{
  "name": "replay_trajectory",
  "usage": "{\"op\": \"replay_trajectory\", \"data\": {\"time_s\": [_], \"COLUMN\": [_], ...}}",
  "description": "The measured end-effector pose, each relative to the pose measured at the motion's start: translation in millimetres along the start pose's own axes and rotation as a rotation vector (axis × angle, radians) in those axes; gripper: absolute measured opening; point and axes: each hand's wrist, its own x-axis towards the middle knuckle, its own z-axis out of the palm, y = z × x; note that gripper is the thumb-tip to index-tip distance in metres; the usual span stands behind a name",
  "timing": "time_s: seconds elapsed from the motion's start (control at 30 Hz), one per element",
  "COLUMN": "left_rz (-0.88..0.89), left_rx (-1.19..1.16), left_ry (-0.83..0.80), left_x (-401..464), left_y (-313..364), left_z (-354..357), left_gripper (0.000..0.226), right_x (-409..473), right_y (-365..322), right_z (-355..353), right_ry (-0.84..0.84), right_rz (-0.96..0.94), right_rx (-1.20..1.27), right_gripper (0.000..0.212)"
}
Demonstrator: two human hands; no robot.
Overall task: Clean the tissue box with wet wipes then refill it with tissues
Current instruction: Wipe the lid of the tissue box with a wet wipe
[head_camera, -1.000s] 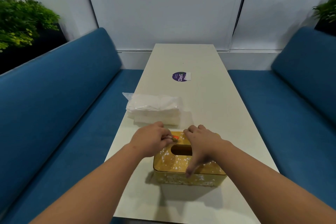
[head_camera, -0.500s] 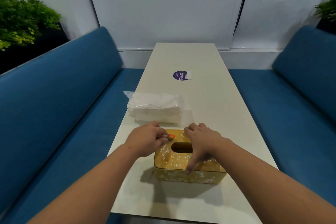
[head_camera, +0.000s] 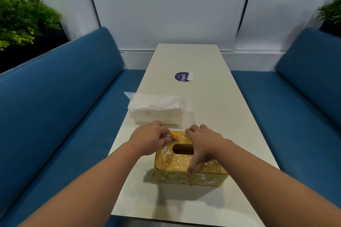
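Head view: both hands on the gold, white-speckled rectangular tissue box [head_camera: 191,164], directly beneath the fingers.
Left hand [head_camera: 151,139] pinches a small orange-green object [head_camera: 174,137] at the far-left corner; right hand [head_camera: 203,143] spans the lid, fingers spread, thumb over the near edge; box's long axis runs left-right.

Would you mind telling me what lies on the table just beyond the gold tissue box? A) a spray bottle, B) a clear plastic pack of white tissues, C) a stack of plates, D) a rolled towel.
B: beyond the tissue box, on the table, lies a clear plastic pack of white tissues, near the table's left edge.
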Motion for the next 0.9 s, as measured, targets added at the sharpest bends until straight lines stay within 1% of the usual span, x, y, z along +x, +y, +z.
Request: {"op": "replay_trajectory", "data": {"time_s": [0.1,0.23,0.33,0.4,0.47,0.53,0.63,0.73,0.77,0.83,0.9], "left_rz": [-0.059,0.040,-0.019,-0.039,-0.012,0.033,-0.037,-0.102,-0.119,-0.124,-0.079], "left_rx": [0.033,0.022,0.029,0.043,0.048,0.041,0.008,0.028,0.023,-0.020,-0.071], "left_ry": [0.027,0.023,0.040,0.002,-0.030,-0.011,0.029,-0.011,-0.003,0.061,0.044], "left_x": [1.0,8.1,14.7,11.7,6.8,10.4,19.7,13.0,8.7,4.4,3.5], "left_y": [-13.4,10.3,7.0,-5.1,-2.6,6.9,4.2,-16.3,-22.1,-25.5,-14.0], "left_z": [-2.3,2.0,-2.2,-4.0,-2.3,0.5,-3.5,-14.1,-17.8,-20.5,-16.9], "left_gripper": [0.029,0.029,0.030,0.030,0.029,0.028,0.030,0.030,0.029,0.026,0.024], "right_x": [-0.7,-0.5,1.0,1.6,1.1,0.6,-1.1,-2.5,-2.6,-2.1,-1.9], "right_y": [-1.7,-0.3,-0.4,-0.7,-0.3,-0.3,-1.6,-0.1,0.2,0.6,0.6], "right_z": [1.9,1.2,1.1,0.9,0.4,0.3,1.2,-0.2,-0.7,-1.9,-2.1], "right_ry": [0.001,0.019,0.013,0.010,0.008,0.011,0.008,0.003,0.005,0.013,0.004], "right_rz": [-0.010,-0.011,-0.014,-0.009,-0.010,-0.012,-0.011,0.002,-0.001,-0.005,-0.001], "right_rx": [0.001,-0.014,-0.014,-0.004,-0.003,-0.012,-0.016,-0.003,-0.004,-0.006,0.003], "right_gripper": [0.131,0.126,0.127,0.130,0.130,0.128,0.127,0.130,0.130,0.129,0.129]}}
